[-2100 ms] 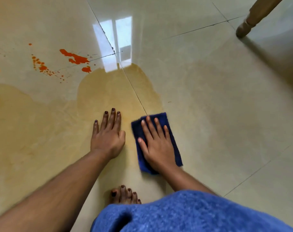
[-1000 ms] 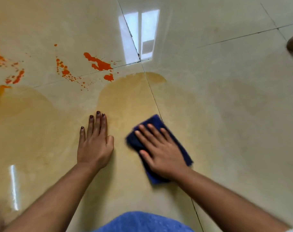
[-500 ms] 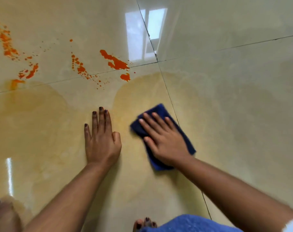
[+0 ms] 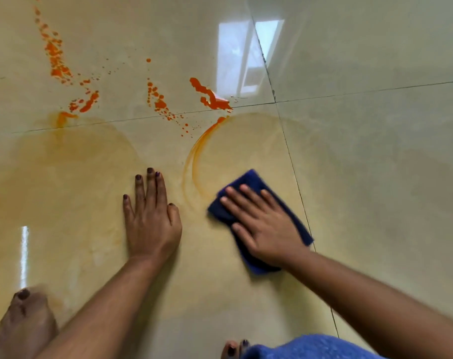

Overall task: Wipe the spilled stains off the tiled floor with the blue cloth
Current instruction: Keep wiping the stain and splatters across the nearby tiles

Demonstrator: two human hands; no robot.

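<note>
Right hand point(image 4: 265, 226) presses cloth point(image 4: 253, 181) flat; left hand point(image 4: 151, 216) open, bracing on floor point(image 4: 375, 164). Orange splatters point(image 4: 212, 97) untouched; yellow film remains.

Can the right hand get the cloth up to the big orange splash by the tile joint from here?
Probably yes. The right hand lies flat on the blue cloth, and only bare, smeared tiled floor lies between it and the orange splash. The left hand rests off to the side, clear of that path.

A home interior, judging by glossy cream floor tiles point(image 4: 362, 177) reflecting a window.
</note>
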